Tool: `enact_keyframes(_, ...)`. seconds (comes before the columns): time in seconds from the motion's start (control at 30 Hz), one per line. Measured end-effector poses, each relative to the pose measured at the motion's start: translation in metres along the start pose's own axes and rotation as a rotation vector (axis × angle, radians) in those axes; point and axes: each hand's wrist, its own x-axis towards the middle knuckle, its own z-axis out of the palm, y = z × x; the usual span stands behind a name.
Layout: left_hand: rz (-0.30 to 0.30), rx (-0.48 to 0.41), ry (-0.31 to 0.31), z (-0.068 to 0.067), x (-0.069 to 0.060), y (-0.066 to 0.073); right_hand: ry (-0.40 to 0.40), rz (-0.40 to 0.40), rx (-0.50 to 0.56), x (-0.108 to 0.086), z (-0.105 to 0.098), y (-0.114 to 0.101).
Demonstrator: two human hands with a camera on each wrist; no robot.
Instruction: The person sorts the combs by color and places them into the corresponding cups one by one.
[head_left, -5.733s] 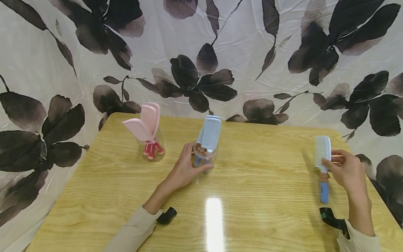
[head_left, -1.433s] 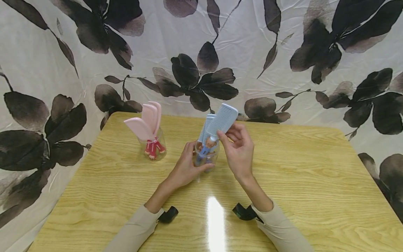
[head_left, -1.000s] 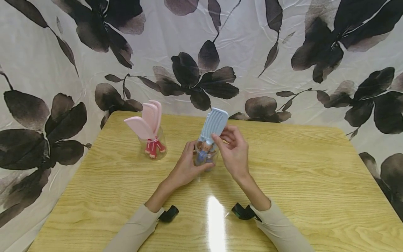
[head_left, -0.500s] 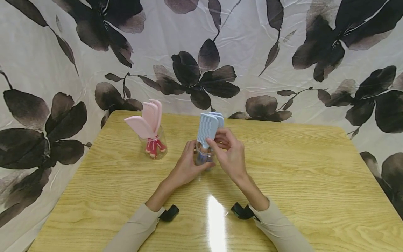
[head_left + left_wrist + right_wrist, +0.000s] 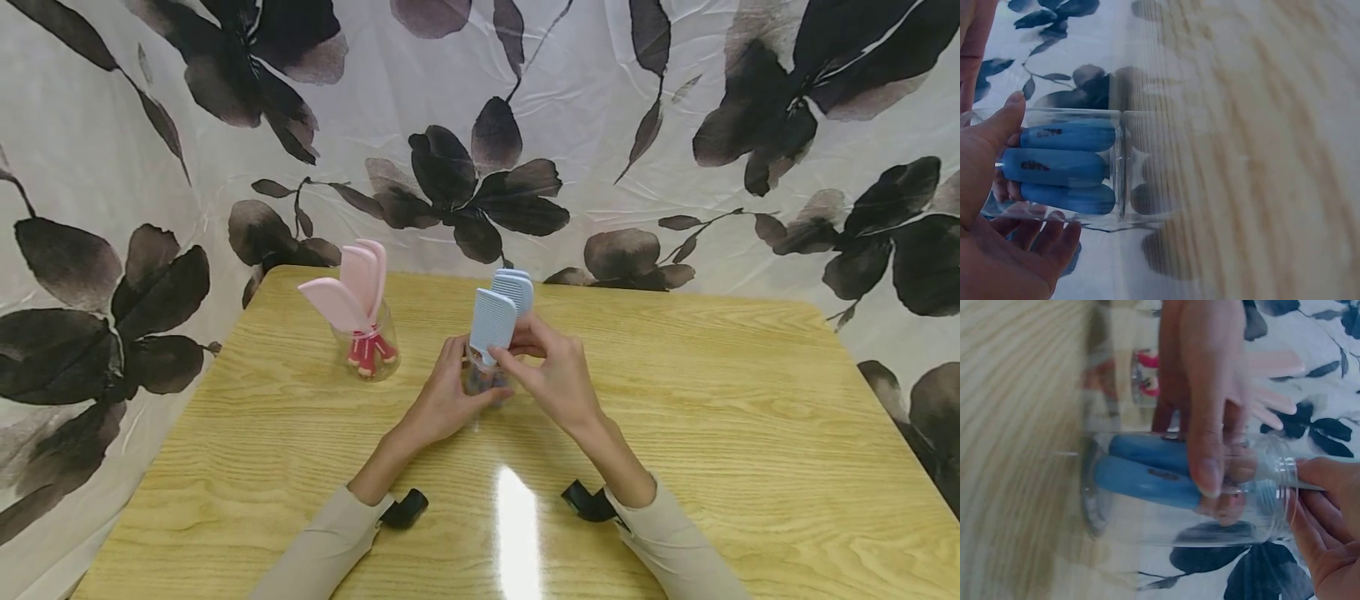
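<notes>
My left hand (image 5: pixel 444 392) grips a clear jar (image 5: pixel 487 379) at the table's middle, thumb and fingers around its side. Three blue comb handles (image 5: pixel 1054 164) stand inside it, as the left wrist view shows. With thumb and fingers, my right hand (image 5: pixel 551 371) pinches a light blue comb (image 5: pixel 492 321) low on its toothed head, at the jar's rim. Behind that comb, other blue comb heads (image 5: pixel 514 285) rise from the jar. In the right wrist view the blue handles (image 5: pixel 1147 478) reach close to the jar's base.
Left of my hands stands a second clear jar (image 5: pixel 387 337) holding several pink combs (image 5: pixel 352 292) with red handles. The wooden table (image 5: pixel 675 417) ends at the back against a white floral cloth (image 5: pixel 600 125). A light reflection lies near the front.
My right hand has brought the blue comb from the table's right side to the jar and lowered its handle inside, swinging the head upright. The left hand has stayed on the jar.
</notes>
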Motion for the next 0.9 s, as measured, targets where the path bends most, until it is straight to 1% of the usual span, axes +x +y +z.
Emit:
enact_keyframes(0.1,0.003,0.006,0.002,-0.001,0.001,-0.001,0.01,-0.023,-0.003,-0.002,0.001,0.002)
enact_keyframes(0.2,-0.004,0.023,-0.002,-0.003,0.001,-0.001,0.048,-0.044,0.006,-0.005,0.001,0.005)
enact_keyframes(0.27,-0.021,0.033,-0.012,-0.005,0.0,-0.002,0.071,-0.052,0.009,-0.008,-0.001,0.006)
enact_keyframes(0.37,-0.077,0.044,-0.039,-0.009,-0.003,-0.001,0.094,-0.061,0.016,-0.012,-0.004,0.008)
enact_keyframes(0.43,-0.113,0.035,-0.054,-0.013,-0.007,0.0,0.103,-0.075,0.009,-0.015,-0.007,0.009)
enact_keyframes(0.57,-0.15,0.034,-0.059,-0.023,-0.014,0.002,0.118,-0.107,-0.021,-0.022,-0.014,0.014)
enact_keyframes(0.73,-0.159,0.06,-0.04,-0.032,-0.021,-0.001,0.131,-0.128,-0.096,-0.031,-0.023,0.022)
enact_keyframes(0.9,-0.118,0.077,-0.014,-0.04,-0.026,-0.007,0.15,-0.13,-0.16,-0.039,-0.036,0.03)
